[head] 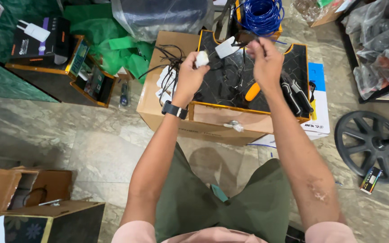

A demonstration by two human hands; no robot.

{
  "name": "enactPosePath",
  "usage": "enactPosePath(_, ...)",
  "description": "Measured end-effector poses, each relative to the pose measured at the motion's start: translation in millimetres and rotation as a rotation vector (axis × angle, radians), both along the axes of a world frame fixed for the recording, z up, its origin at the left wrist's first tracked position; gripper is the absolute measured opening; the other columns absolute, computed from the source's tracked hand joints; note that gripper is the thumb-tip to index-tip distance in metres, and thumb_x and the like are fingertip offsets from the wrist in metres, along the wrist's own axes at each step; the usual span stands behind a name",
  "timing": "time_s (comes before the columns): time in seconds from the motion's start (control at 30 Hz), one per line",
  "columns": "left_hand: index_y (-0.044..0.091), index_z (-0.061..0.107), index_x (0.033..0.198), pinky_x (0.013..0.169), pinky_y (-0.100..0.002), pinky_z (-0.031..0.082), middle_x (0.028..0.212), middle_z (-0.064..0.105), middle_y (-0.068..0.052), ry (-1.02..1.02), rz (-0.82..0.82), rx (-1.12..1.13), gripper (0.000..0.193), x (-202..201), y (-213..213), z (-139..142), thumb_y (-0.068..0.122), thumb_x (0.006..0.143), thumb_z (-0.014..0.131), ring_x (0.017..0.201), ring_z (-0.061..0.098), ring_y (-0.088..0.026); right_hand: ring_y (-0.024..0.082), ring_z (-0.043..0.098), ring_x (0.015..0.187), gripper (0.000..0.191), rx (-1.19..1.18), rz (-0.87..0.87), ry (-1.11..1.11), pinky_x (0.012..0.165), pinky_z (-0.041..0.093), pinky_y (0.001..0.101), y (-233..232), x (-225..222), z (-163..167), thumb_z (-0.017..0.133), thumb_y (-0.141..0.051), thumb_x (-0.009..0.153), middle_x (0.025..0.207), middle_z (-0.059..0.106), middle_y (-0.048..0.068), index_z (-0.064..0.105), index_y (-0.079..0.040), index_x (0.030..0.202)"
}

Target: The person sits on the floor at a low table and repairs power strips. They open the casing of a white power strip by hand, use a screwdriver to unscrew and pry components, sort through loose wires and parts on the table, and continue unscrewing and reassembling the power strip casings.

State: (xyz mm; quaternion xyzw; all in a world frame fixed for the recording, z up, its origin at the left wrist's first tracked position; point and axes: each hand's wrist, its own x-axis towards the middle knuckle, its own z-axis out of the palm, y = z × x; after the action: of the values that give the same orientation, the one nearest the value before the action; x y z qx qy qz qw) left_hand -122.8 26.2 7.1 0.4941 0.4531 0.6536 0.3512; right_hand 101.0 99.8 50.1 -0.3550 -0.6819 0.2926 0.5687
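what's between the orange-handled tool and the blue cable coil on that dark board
In the head view, the right hand hangs between the orange-handled tool and the blue cable coil, its fingers pinching a thin dark wire beside a small white tag.

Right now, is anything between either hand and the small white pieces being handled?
Nothing visible: the left hand already grips a small white plug, and the right hand pinches a cable at the white adapter.
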Motion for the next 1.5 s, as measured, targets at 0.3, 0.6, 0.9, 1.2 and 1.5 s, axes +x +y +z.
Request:
enactPosePath(0.3,0.008,0.064,0.115,0.094,-0.036,0.052,0.108,0.066,-0.012,0.463,0.06,0.05,0.038,21.2,-8.2,-28.2,-0.004,0.079,0.064,0.105,0.065,-0.027,0.006,0.056,0.067,0.021,-0.247,0.134,0.136,0.059,0.042,0.02,-9.8,-4.9,28.8,0.053,-0.02,0.112,0.093,0.077,0.004,0.066,-0.005,0.105)
enactPosePath(0.6,0.004,0.05,0.129,0.096,-0.043,0.048,0.123,0.055,-0.018,0.576,0.229,0.221,0.075,44.5,-29.6,28.2,0.021,0.069,0.094,0.116,0.056,-0.037,0.014,0.07,0.075,0.019,-0.437,0.406,0.342,0.071,0.059,0.0309,-36.1,-15.9,59.1,0.052,-0.023,0.111,0.087,0.073,0.006,0.061,-0.008,0.103)
enactPosePath(0.9,0.005,0.06,0.135,0.07,-0.03,0.056,0.109,0.071,-0.012,-0.03,-0.372,-0.044,0.044,51.6,-29.2,36.4,0.026,0.1,0.074,0.089,0.07,-0.016,0.012,0.049,0.059,0.022,-0.474,0.368,0.359,0.056,0.042,0.0269,-53.7,-5.1,82.1,0.052,-0.024,0.113,0.071,0.057,0.003,0.063,-0.005,0.107)
enactPosePath(1.2,0.014,0.011,0.163,0.074,-0.034,0.059,0.111,0.064,-0.007,-0.675,-0.45,-0.026,0.086,98.3,-43.7,40.6,0.03,0.096,0.062,0.088,0.068,-0.017,0.009,0.056,0.073,0.028,-0.386,0.218,0.195,0.062,0.05,0.0237,-103.0,0.0,49.9,0.059,-0.01,0.103,0.093,0.06,-0.002,0.071,-0.003,0.127)
enactPosePath(1.5,0.002,0.056,0.116,0.072,-0.034,0.051,0.1,0.063,-0.007,-0.549,-0.164,-0.158,0.041,120.9,-47.1,37.0,0.037,0.098,0.066,0.086,0.061,-0.014,0.008,0.053,0.067,0.021,-0.019,-0.171,-0.173,0.06,0.046,0.0246,-163.5,14.0,37.6,0.077,-0.006,0.09,0.081,0.06,0.0,0.065,0.001,0.104)
